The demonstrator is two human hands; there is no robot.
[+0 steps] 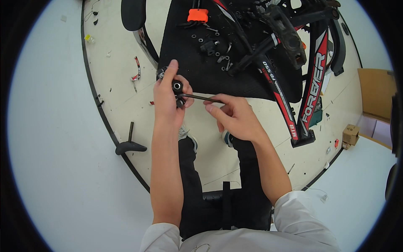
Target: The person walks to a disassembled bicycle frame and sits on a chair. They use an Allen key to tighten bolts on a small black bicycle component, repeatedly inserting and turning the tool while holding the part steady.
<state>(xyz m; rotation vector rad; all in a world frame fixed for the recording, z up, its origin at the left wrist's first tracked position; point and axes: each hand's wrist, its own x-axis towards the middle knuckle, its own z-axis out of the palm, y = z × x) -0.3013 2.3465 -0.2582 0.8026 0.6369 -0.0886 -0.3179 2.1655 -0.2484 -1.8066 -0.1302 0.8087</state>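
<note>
My left hand (166, 93) is closed around a black bicycle part (177, 86) with round metal-centred ends, which looks like a derailleur; the fingers and palm hide much of it. From the right, my right hand (237, 117) pinches a thin dark rod-shaped tool (200, 98), perhaps a hex key. The far end of this rod meets the part at the lower side of my left fingers. Its near end disappears within my right fingers. Both hands are above the floor, just in front of the black chair seat (180, 54).
On the seat lie a red, black and white bicycle frame (311, 80), an orange piece (197, 16) and several loose bolts and nuts (222, 59). A bicycle saddle (131, 147) and a small red-and-black part (136, 71) are on the floor at left. Cardboard boxes (350, 134) stand at right.
</note>
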